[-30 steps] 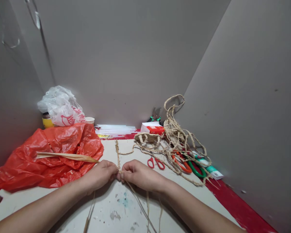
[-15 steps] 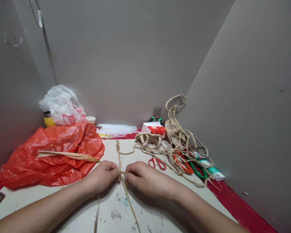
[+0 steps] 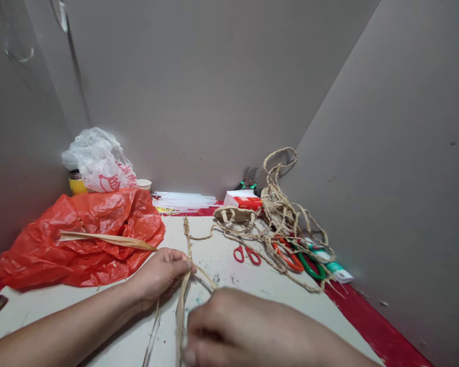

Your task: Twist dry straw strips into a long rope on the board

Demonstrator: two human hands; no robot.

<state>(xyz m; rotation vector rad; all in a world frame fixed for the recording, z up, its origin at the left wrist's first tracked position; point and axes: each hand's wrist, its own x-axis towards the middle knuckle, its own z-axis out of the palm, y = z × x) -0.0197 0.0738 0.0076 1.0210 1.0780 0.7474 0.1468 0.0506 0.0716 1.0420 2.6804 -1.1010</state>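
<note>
A thin straw-coloured braid [image 3: 189, 243] runs down the middle of the white board. At its lower end my left hand [image 3: 166, 272] pinches it between thumb and fingers. Loose flat strands [image 3: 181, 311] hang from that pinch toward the near edge. My right hand [image 3: 222, 326] is lower and closer, its fingers curled and blurred, beside the strands; what its fingertips hold is hard to make out. One strand reaches from the pinch toward the back of my right hand.
A red plastic bag [image 3: 80, 255] with a dry husk strip [image 3: 110, 238] on it lies left. Tangled braided cord [image 3: 281, 209], red-handled scissors [image 3: 247, 255] and a green-handled tool [image 3: 311, 267] are at right. White sticks [image 3: 183, 201] and a red box [image 3: 248, 203] stand behind.
My right hand has moved from the braid down toward the near edge. My left hand has stayed at the braid, slightly higher. The strands below it are now spread apart.
</note>
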